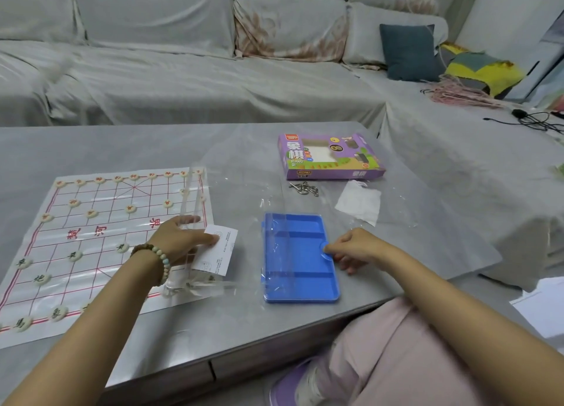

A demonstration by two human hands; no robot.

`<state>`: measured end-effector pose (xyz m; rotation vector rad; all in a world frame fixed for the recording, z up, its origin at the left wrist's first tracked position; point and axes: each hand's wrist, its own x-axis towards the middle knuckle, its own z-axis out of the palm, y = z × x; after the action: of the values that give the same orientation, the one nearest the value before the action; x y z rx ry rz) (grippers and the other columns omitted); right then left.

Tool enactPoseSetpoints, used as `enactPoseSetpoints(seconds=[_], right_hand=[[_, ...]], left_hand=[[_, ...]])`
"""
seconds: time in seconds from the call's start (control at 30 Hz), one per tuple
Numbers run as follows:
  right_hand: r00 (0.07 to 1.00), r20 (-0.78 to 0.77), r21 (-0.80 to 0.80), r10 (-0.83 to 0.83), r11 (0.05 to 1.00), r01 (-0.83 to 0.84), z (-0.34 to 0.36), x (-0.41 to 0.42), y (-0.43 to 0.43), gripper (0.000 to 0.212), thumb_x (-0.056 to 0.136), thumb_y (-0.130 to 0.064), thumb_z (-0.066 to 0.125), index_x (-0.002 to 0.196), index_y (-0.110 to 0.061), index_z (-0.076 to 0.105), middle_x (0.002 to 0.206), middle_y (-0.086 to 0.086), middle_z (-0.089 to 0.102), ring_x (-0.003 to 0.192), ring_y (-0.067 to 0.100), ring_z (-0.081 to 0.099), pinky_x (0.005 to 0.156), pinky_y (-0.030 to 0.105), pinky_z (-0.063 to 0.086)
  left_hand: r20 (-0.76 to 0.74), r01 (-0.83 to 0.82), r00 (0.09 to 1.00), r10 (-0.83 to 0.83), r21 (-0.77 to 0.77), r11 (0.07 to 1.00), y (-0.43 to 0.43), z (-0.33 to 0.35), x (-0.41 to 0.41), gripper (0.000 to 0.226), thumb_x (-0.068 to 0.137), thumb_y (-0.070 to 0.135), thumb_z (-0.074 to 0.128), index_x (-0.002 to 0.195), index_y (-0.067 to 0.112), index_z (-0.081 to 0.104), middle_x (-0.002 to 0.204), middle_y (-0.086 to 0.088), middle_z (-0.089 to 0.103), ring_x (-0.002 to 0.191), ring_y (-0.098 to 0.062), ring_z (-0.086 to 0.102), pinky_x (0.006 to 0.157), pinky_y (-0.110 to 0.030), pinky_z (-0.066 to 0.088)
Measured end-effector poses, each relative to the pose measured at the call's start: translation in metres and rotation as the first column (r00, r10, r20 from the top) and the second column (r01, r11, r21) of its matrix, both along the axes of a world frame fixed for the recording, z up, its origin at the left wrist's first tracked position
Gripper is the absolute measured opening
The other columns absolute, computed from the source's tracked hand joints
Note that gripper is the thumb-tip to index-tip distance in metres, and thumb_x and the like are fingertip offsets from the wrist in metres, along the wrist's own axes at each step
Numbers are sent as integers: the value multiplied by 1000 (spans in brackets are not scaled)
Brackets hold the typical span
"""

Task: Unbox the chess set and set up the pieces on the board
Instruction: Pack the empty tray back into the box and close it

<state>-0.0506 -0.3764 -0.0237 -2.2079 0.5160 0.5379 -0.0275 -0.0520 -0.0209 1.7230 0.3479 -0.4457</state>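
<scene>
The person's left hand (180,237) is pinching a white paper slip (217,250) together with a clear plastic lid (190,222), probably clearing them off the board (91,231) just behind that grip. The right hand (351,248) is closing its fingers on the blue tray's (297,257) edge notch, steadying it. Pieces (74,255) are sitting on the board, left of the grip. The forearm is hiding some near squares; the purple box (329,156) lies beyond.

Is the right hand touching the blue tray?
Touching. The head view shows the right hand with its fingertips on the notch at the right rim of the blue tray.
</scene>
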Motion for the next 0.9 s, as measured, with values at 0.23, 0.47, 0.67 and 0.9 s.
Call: enactPoseSetpoints(seconds=[0.23, 0.47, 0.67, 0.9], right_hand=[[990, -136, 92, -33, 995, 45, 14, 8, 5, 32, 83, -26, 68, 98, 1, 63, 79, 9, 63, 59, 17, 61, 66, 30, 58], [954, -199, 534, -223, 792, 297, 9, -11, 3, 40, 97, -41, 42, 89, -8, 63, 83, 7, 68, 77, 19, 64, 71, 30, 55], [939, -159, 650, -304, 684, 331, -5, -21, 4, 48, 99, -46, 32, 99, -11, 66, 100, 8, 65, 95, 23, 58, 86, 33, 48], [918, -134, 784, -373, 527, 328, -8, -16, 6, 53, 94, -60, 28, 125, -26, 52, 118, 2, 65, 106, 21, 62, 78, 39, 51]], left_hand=[[-8, 11, 1000, -11, -18, 1000, -10, -2, -2, 50, 75, 7, 74, 121, 13, 54, 110, -20, 64, 87, -33, 64, 65, -34, 52], [-36, 66, 997, -68, -48, 997, -56, -11, -16, 23, 75, 3, 73, 93, 8, 61, 80, -11, 64, 70, -22, 60, 57, -27, 47], [-64, 87, 994, -93, -101, 991, -85, -20, -12, 33, 75, 3, 73, 105, 2, 60, 95, -17, 67, 70, -19, 63, 52, -24, 48], [-72, 29, 996, -43, -184, 983, -90, -13, -15, 21, 80, 1, 67, 98, 4, 56, 83, -14, 65, 66, -19, 64, 42, -20, 50]])
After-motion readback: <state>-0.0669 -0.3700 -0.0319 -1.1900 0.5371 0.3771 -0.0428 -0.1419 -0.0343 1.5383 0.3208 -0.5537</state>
